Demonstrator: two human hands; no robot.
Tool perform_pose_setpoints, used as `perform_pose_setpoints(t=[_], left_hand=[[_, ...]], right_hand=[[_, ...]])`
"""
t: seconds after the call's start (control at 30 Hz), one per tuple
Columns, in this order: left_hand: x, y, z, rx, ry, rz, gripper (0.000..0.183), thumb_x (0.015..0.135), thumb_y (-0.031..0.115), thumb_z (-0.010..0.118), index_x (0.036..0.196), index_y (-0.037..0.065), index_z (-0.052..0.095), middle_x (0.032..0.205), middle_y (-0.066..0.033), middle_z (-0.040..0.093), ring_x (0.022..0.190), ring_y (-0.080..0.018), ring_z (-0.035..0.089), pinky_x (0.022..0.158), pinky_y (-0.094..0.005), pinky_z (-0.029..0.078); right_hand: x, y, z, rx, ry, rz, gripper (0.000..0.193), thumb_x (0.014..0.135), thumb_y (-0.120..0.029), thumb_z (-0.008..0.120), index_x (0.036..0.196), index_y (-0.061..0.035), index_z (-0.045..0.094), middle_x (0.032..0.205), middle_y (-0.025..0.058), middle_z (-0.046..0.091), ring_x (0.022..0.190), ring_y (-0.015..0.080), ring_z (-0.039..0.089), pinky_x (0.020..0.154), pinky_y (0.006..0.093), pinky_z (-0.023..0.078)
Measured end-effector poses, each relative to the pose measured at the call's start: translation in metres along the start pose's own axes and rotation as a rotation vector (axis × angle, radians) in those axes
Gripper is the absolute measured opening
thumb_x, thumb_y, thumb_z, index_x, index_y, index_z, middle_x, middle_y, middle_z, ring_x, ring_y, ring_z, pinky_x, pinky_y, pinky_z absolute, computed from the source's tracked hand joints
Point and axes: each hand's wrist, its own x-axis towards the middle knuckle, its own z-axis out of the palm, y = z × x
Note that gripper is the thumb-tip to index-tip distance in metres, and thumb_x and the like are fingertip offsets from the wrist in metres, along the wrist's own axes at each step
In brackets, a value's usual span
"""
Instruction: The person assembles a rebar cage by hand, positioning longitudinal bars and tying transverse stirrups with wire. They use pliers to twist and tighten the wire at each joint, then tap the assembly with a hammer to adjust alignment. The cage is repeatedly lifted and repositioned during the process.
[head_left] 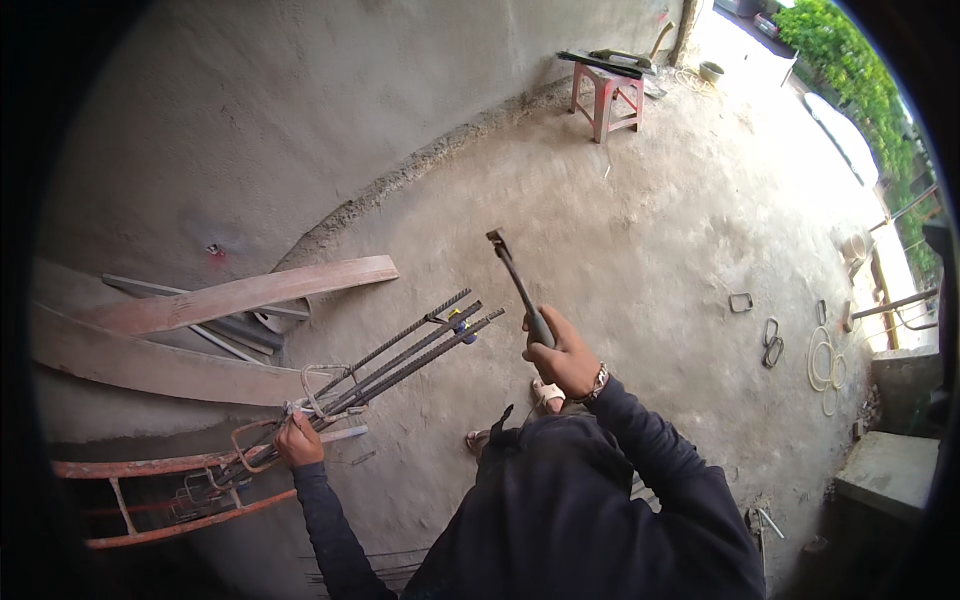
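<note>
My right hand [566, 352] is closed around the thick grip of a slim dark hand tool [515, 272]. Its small crosswise metal head points up and away from me, above the floor. At the left, my left hand [299, 440] is closed on a bent steel stirrup [258, 446] beside a bundle of ribbed rebar [400, 358]. The exact grip is partly hidden by my fingers. Another stirrup [318, 385] loops around the bars just beyond that hand. A small blue and yellow thing [462, 326] shows by the far ends of the bars.
An orange ladder-like frame [130, 468] lies under the rebar. Long boards [250, 292] lean by the wall. A red stool [606, 100] with tools on top stands at the back. Loose stirrups [773, 345] and a coiled hose [822, 362] lie on the right-hand floor, near a concrete block [890, 470].
</note>
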Motion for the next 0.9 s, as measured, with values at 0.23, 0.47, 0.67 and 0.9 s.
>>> perform_pose_setpoints(t=[0.23, 0.47, 0.67, 0.9], left_hand=[[-0.001, -0.004, -0.001, 0.049, -0.029, -0.034, 0.04, 0.103, 0.018, 0.048, 0.072, -0.004, 0.06, 0.069, -0.025, 0.061, 0.061, -0.0465, 0.059, 0.056, -0.0545, 0.043], [-0.003, -0.004, -0.002, 0.014, 0.006, -0.002, 0.04, 0.103, 0.02, 0.049, 0.073, -0.003, 0.062, 0.068, -0.0241, 0.061, 0.061, -0.0456, 0.059, 0.057, -0.0534, 0.043], [-0.001, -0.007, -0.001, 0.032, 0.034, -0.007, 0.041, 0.103, 0.022, 0.049, 0.074, -0.003, 0.063, 0.068, -0.0228, 0.062, 0.061, -0.0452, 0.06, 0.057, -0.0526, 0.044], [-0.005, -0.007, -0.001, 0.027, -0.002, -0.013, 0.04, 0.103, 0.022, 0.05, 0.074, -0.002, 0.064, 0.068, -0.0212, 0.063, 0.061, -0.0429, 0.061, 0.057, -0.0514, 0.044]], right_hand=[[-0.008, -0.005, 0.052, -0.357, 0.018, -0.166, 0.035, 0.081, -0.008, 0.063, 0.112, -0.0026, 0.048, 0.082, 0.0079, 0.053, 0.073, 0.0183, 0.053, 0.068, 0.0334, 0.047], [-0.004, -0.007, 0.008, 0.295, 0.151, 0.138, 0.043, 0.08, -0.013, 0.065, 0.116, -0.0012, 0.044, 0.082, 0.0184, 0.051, 0.082, 0.0322, 0.057, 0.077, 0.0424, 0.046], [-0.013, -0.008, 0.035, -0.259, -0.072, -0.074, 0.041, 0.078, -0.013, 0.066, 0.11, -0.0003, 0.044, 0.086, 0.0177, 0.051, 0.087, 0.0276, 0.055, 0.08, 0.0427, 0.045], [-0.002, -0.002, 0.008, 0.418, 0.155, 0.08, 0.025, 0.085, -0.002, 0.055, 0.107, -0.0098, 0.046, 0.071, 0.0002, 0.049, 0.046, 0.0089, 0.044, 0.039, 0.027, 0.035]])
